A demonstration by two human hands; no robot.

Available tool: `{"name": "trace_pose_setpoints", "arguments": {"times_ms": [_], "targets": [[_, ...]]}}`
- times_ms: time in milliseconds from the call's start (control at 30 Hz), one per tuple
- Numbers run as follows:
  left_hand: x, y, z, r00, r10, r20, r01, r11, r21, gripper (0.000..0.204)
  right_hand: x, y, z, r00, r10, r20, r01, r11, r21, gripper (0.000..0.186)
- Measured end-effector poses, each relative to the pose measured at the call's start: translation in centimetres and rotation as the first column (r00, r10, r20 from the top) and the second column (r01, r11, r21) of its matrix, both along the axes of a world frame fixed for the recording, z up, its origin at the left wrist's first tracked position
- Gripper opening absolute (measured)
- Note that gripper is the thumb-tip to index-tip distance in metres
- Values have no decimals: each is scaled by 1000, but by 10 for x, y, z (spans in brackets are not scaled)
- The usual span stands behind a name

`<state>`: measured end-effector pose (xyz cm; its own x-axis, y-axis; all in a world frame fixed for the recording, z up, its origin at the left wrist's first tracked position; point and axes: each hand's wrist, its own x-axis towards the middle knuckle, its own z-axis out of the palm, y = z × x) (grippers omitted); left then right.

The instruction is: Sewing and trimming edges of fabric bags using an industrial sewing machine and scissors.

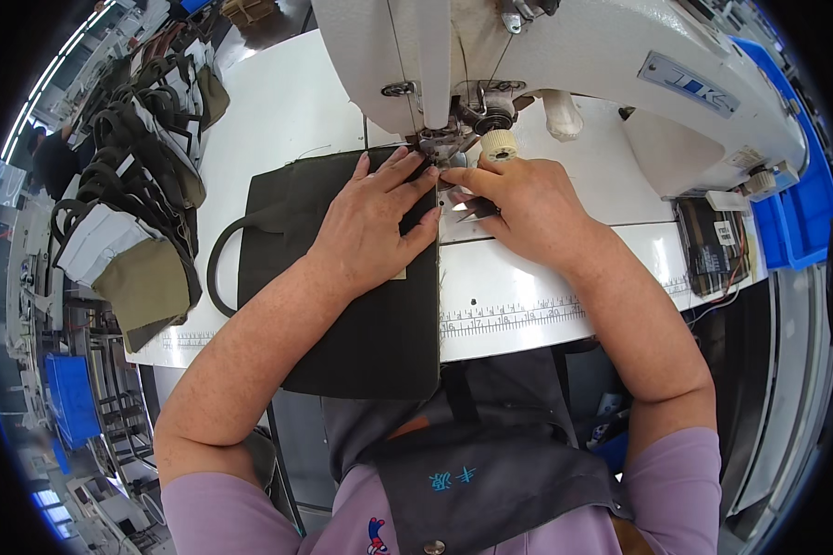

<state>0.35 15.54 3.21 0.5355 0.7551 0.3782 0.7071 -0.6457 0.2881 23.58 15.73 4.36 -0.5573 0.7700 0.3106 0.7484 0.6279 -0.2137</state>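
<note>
A dark olive fabric bag piece [366, 338] lies on the white sewing table, its right edge running up to the presser foot of the sewing machine [565, 65]. A strap handle [218, 264] loops out from its left side. My left hand [366, 222] rests on the fabric with its fingers spread, the tips close to the needle area. Just right of the presser foot is my right hand [541, 199], with its index finger stretched to the fabric edge. Small metal thread snips [477, 209] are tucked in its curled fingers. The needle itself is hard to make out.
Stacked dark, white and olive bag pieces [143, 268] with handles hang over the table's left side. A printed ruler scale [518, 316] runs along the front edge. On the right stand a blue bin [791, 222] and a dark packet [711, 245].
</note>
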Motion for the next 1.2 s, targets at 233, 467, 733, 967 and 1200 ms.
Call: {"name": "trace_pose_setpoints", "arguments": {"times_ms": [233, 467, 733, 967, 1200], "targets": [[9, -9, -5, 997, 76, -32, -77, 997, -2, 44, 3, -3, -4, 998, -60, -30, 62, 997, 52, 30], [-2, -26, 2, 972, 62, -228, -54, 998, 45, 69, 8, -35, 19, 982, 23, -185, 1, 992, 128, 14], [-15, -127, 42, 970, -199, -137, 143, 930, -339, 102, -1, -177, -12, 813, -74, -578, -147, 934, -326, 15], [-25, -143, 24, 977, -136, 167, 181, 939, -294, 51, -22, -180, -65, 479, -478, -736, -474, 564, -676, 25], [-31, -147, 25, 930, -64, 362, 194, 921, -338, 33, -29, -172, -52, 358, -505, -785, -616, 504, -605, 21]]}}
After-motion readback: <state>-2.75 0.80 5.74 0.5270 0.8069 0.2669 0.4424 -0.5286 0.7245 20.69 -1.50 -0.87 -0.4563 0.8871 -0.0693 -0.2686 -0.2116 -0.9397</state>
